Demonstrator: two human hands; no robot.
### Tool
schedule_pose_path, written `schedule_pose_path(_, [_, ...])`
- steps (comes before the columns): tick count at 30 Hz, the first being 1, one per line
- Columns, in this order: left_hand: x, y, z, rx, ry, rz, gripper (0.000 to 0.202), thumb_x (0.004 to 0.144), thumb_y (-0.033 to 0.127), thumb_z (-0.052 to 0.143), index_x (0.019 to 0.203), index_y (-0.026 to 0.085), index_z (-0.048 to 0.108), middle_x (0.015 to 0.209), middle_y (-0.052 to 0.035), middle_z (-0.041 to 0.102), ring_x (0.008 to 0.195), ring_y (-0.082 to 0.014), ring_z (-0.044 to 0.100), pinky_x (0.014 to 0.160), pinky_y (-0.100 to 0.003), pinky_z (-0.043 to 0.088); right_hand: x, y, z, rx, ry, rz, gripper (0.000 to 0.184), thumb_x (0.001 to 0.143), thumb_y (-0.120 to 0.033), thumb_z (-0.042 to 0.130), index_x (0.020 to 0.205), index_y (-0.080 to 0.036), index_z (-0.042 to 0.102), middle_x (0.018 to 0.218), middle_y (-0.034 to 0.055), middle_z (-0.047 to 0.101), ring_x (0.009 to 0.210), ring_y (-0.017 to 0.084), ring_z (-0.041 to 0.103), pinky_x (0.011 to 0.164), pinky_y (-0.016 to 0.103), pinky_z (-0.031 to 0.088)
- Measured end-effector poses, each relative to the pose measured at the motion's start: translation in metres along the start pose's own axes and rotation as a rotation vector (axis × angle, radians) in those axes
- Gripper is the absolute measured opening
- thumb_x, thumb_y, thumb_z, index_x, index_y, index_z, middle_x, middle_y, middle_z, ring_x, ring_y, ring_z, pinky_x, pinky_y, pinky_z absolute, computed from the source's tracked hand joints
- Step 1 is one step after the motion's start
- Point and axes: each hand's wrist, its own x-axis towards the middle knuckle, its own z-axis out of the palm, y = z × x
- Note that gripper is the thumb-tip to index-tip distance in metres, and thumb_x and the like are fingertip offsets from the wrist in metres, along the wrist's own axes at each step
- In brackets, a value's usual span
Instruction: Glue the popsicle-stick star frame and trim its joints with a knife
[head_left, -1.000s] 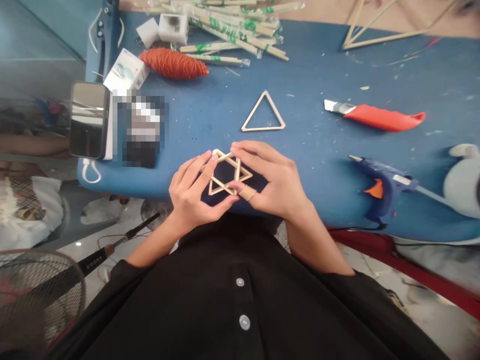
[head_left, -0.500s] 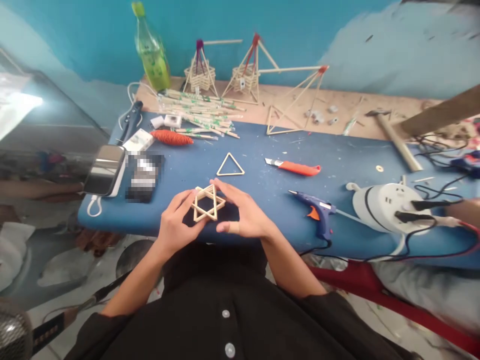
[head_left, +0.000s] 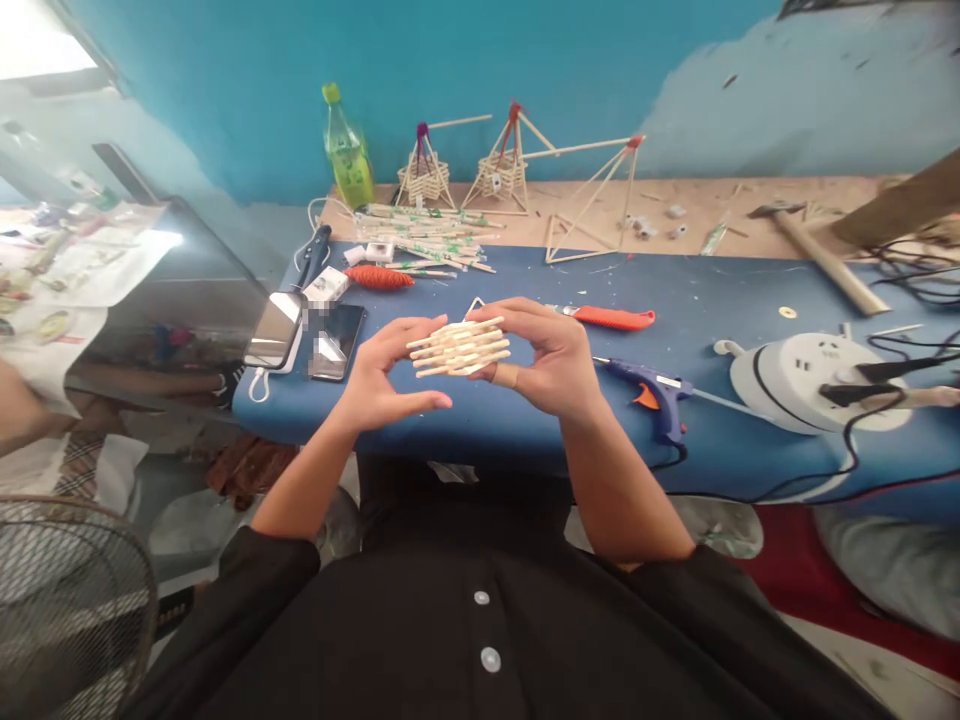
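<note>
A star-shaped stack of thin wooden sticks (head_left: 457, 350) is held up above the front of the blue table, tilted so its layered side faces me. My right hand (head_left: 553, 358) grips its right side between thumb and fingers. At the stack's left end, my left hand (head_left: 381, 372) has its fingertips close against the sticks, while its thumb stretches out below, apart from them. Behind the stack, a small stick triangle (head_left: 475, 305) lies mostly hidden. An orange utility knife (head_left: 615, 318) and a blue glue gun (head_left: 660, 398) lie to the right of my right hand.
Stick frames (head_left: 501, 170) stand at the back beside a green bottle (head_left: 349, 160) and a pile of wrapped sticks (head_left: 431, 235). Two phones (head_left: 274, 330) lie left, near orange cord (head_left: 379, 277). A white power-socket reel (head_left: 787, 385) and a hammer (head_left: 832, 262) are at right.
The stick stack has been raised and tipped from flat star view to side view. My right hand has closed its thumb onto it; my left thumb has come away. The camera view has shifted.
</note>
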Motion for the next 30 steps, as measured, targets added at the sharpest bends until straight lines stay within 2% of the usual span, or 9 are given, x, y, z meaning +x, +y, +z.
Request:
schedule_pose_path(2, [0.012, 0.002, -0.001, 0.131, 0.076, 0.121, 0.084, 0.074, 0.061, 0.107, 0.148, 0.029, 0.082, 0.137, -0.0155, 0.083, 0.124, -0.0318, 0.082, 0.112, -0.046, 0.066, 0.007, -0.002, -0.001, 0.050, 0.027, -0.037, 0.049, 0.080, -0.061, 0.100, 0.117, -0.029, 0.092, 0.117, 0.0078, 0.089, 0.102, 0.025, 0.083, 0.095, 0.042, 0.068])
schedule_pose_path(4, [0.023, 0.004, -0.002, 0.192, 0.136, 0.216, 0.071, 0.079, 0.058, 0.106, 0.140, 0.029, 0.085, 0.130, -0.0127, 0.085, 0.115, -0.0278, 0.083, 0.106, -0.043, 0.069, 0.013, -0.002, -0.002, 0.096, 0.036, -0.096, 0.051, 0.080, -0.059, 0.101, 0.121, -0.031, 0.091, 0.119, 0.0072, 0.089, 0.104, 0.025, 0.084, 0.094, 0.041, 0.068])
schedule_pose_path(9, [0.045, 0.009, -0.009, 0.233, 0.088, 0.333, 0.052, 0.089, 0.062, 0.096, 0.131, 0.032, 0.087, 0.119, -0.0089, 0.086, 0.107, -0.0255, 0.083, 0.096, -0.043, 0.071, 0.023, -0.003, -0.007, 0.116, 0.015, -0.197, 0.050, 0.078, -0.058, 0.101, 0.121, -0.034, 0.089, 0.123, 0.0068, 0.090, 0.120, 0.031, 0.084, 0.112, 0.053, 0.065])
schedule_pose_path(13, [0.057, 0.016, -0.020, 0.263, 0.014, 0.352, 0.052, 0.091, 0.065, 0.093, 0.132, 0.034, 0.086, 0.123, -0.0093, 0.085, 0.112, -0.0273, 0.083, 0.101, -0.047, 0.070, 0.030, -0.011, -0.009, 0.057, -0.011, -0.202, 0.052, 0.075, -0.062, 0.102, 0.115, -0.031, 0.089, 0.112, 0.0065, 0.090, 0.104, 0.029, 0.085, 0.098, 0.049, 0.068])
schedule_pose_path(17, [0.066, 0.021, -0.023, 0.242, 0.052, 0.440, 0.058, 0.085, 0.059, 0.101, 0.134, 0.033, 0.085, 0.119, -0.0076, 0.086, 0.105, -0.0247, 0.083, 0.096, -0.042, 0.071, 0.034, -0.019, -0.011, -0.025, 0.039, -0.259, 0.050, 0.077, -0.060, 0.103, 0.114, -0.029, 0.090, 0.107, 0.0061, 0.089, 0.094, 0.026, 0.083, 0.088, 0.043, 0.068])
schedule_pose_path(20, [0.066, 0.020, -0.021, 0.207, 0.079, 0.383, 0.056, 0.083, 0.059, 0.103, 0.128, 0.031, 0.087, 0.116, -0.0068, 0.086, 0.100, -0.0228, 0.083, 0.085, -0.037, 0.073, 0.037, -0.022, -0.012, -0.086, 0.024, -0.275, 0.057, 0.077, -0.065, 0.101, 0.119, -0.029, 0.089, 0.110, 0.0067, 0.088, 0.095, 0.025, 0.082, 0.088, 0.043, 0.067])
schedule_pose_path(23, [0.061, 0.014, -0.020, 0.150, 0.074, 0.221, 0.064, 0.080, 0.073, 0.099, 0.124, 0.028, 0.087, 0.119, -0.0091, 0.084, 0.104, -0.0246, 0.083, 0.074, -0.034, 0.073, 0.037, -0.023, -0.013, -0.113, -0.011, -0.276, 0.064, 0.077, -0.069, 0.100, 0.126, -0.029, 0.088, 0.114, 0.0074, 0.086, 0.100, 0.026, 0.081, 0.093, 0.045, 0.067])
schedule_pose_path(26, [0.057, 0.005, -0.019, 0.117, 0.049, 0.150, 0.072, 0.082, 0.083, 0.091, 0.128, 0.029, 0.085, 0.126, -0.0110, 0.083, 0.115, -0.0285, 0.083, 0.081, -0.039, 0.075, 0.036, -0.026, -0.012, -0.126, -0.014, -0.284, 0.059, 0.081, -0.065, 0.098, 0.128, -0.030, 0.087, 0.114, 0.0068, 0.085, 0.100, 0.026, 0.080, 0.094, 0.046, 0.066])
schedule_pose_path(30, [0.055, -0.006, -0.018, 0.216, 0.081, 0.220, 0.064, 0.087, 0.078, 0.091, 0.132, 0.033, 0.087, 0.123, -0.0100, 0.087, 0.115, -0.0304, 0.085, 0.098, -0.049, 0.073, 0.034, -0.033, -0.010, -0.197, -0.002, -0.244, 0.044, 0.084, -0.052, 0.096, 0.121, -0.030, 0.089, 0.107, 0.0048, 0.084, 0.091, 0.023, 0.077, 0.085, 0.040, 0.064])
